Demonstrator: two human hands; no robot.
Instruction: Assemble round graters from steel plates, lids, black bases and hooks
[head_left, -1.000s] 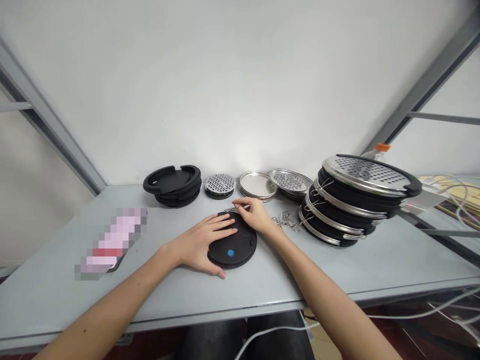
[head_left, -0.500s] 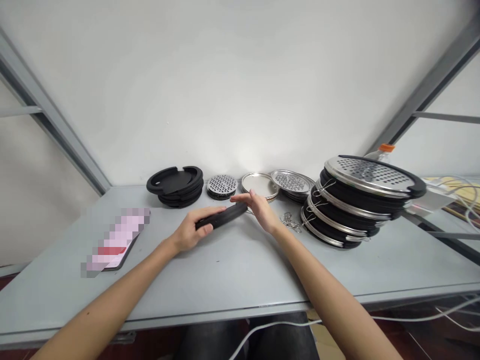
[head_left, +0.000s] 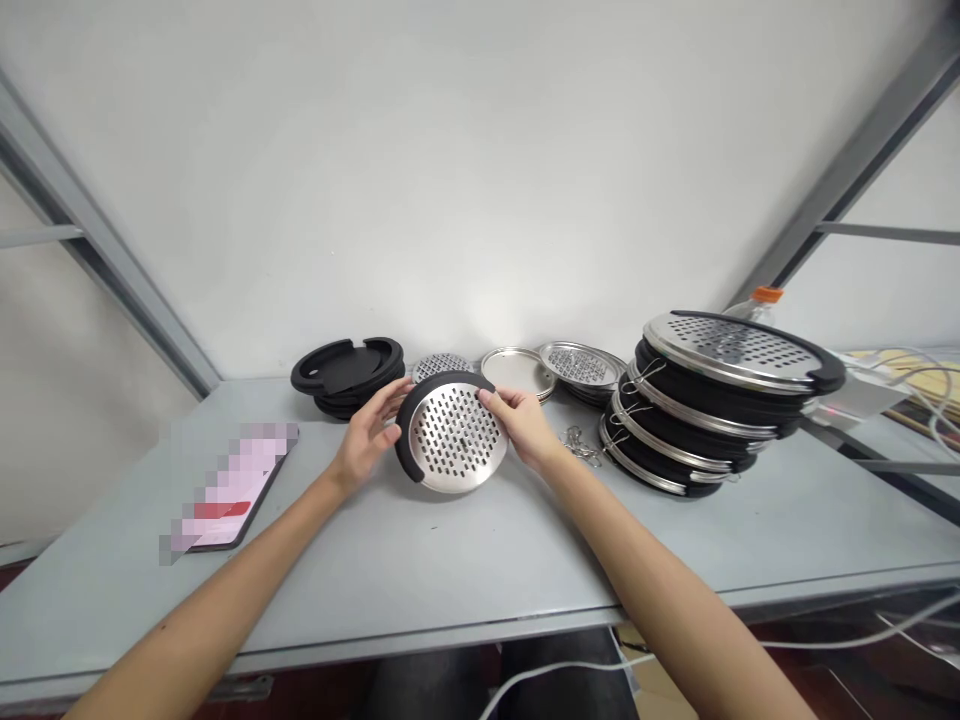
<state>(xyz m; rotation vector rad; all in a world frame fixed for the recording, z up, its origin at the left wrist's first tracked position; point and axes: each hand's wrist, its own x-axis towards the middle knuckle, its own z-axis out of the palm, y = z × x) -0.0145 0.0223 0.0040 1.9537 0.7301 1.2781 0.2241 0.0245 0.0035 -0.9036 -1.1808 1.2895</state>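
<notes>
Grater (head_left: 459,445) between hands (head_left: 529,430), tilted, right thumb (head_left: 490,402) on edge

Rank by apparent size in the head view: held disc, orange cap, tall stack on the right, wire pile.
1. Tall stack
2. Held disc
3. Wire pile
4. Orange cap

Image size only; the cap sits farther back, so real size is unsure.
</notes>
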